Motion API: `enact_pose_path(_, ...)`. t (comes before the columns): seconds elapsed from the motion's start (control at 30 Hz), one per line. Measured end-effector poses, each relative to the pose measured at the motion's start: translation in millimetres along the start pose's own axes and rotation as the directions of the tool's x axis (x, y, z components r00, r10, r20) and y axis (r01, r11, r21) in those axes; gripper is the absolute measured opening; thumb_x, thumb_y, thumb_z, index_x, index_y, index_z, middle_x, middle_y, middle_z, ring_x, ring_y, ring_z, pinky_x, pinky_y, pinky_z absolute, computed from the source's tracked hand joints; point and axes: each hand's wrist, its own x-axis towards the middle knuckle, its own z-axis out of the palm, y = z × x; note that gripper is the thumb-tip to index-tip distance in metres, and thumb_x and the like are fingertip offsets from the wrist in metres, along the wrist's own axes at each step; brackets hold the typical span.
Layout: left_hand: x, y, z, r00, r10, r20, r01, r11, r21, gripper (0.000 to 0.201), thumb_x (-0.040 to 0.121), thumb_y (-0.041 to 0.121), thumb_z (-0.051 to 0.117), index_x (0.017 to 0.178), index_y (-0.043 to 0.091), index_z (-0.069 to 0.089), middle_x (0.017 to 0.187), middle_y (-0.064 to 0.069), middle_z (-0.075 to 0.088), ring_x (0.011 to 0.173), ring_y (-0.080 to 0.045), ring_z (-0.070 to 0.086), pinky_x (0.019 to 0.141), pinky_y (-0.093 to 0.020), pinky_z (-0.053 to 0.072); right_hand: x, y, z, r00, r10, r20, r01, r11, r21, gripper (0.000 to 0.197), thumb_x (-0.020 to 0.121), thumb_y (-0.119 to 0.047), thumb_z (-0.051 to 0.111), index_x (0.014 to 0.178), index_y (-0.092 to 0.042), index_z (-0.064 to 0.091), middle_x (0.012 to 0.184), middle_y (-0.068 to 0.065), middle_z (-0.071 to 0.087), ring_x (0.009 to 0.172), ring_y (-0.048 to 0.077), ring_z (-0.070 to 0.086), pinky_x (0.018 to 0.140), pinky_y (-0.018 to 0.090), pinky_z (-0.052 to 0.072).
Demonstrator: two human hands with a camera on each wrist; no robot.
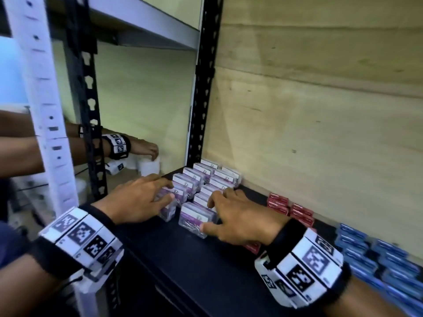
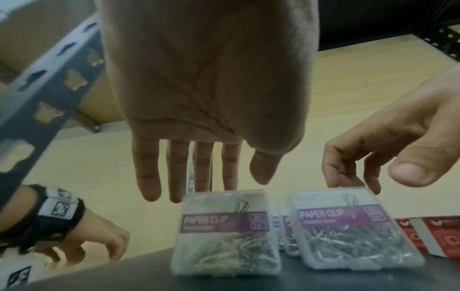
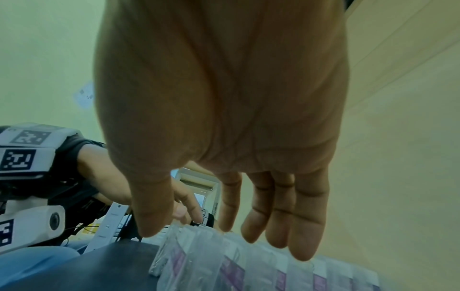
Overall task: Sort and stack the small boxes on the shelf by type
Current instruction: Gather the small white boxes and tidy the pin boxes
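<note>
**Squaring the two rows of clip boxes**

The clip boxes (image 1: 207, 186) stand on edge in two rows at the left end of the dark shelf (image 1: 183, 259), running back toward the wooden wall (image 1: 320, 110). We set the left hand (image 1: 137, 200) over the front of the left row, fingers extended and relaxed, closed on nothing. The right hand (image 1: 238, 216) caps the front box (image 1: 196, 219) of the right row: its thumb lies by the box's near face, its fingers lie over the top edge, but we cannot tell whether it truly grips. To do this well, we judge, we press both rows back evenly and keep the labels facing forward, since boxes on edge may topple in sequence. Beside them lie red boxes (image 1: 289, 210), then blue boxes (image 1: 375, 259) at the right. A second person's hand (image 1: 146, 148) works in the neighbouring bay.
</note>
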Motion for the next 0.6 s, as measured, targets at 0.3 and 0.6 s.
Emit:
enact_pose_path(0.3,-3,-13,10,0.998,-0.045,-0.047,0.035,0.979,-0.200,0.037,0.092,0.061,0.044,0.120,0.041,0.058,0.116,0.010,0.060,0.101,-0.012,0.050,0.092,-0.036,0.047,19,-13,-8,1.000,-0.006,-0.007,0.005,0.997,-0.076,0.040,0.095,-0.044,0.057,0.123,-0.018,0.047,0.117,0.006,0.061,0.104,0.024,0.057,0.081,0.034,0.046)
enact_pose_path(0.6,-6,-5,12,1.000,-0.013,-0.005,0.012,0.977,-0.211,0.034,0.088,0.067,0.046,0.114,0.047,0.056,0.111,0.017,0.049,0.104,-0.010,0.047,0.101,-0.040,0.041,14,-10,-15,0.999,0.012,0.042,-0.018,0.989,0.144,0.027,0.082,-0.044,0.076,0.098,-0.031,0.059,0.096,-0.012,0.064,0.084,0.010,0.060,0.072,0.027,0.048)
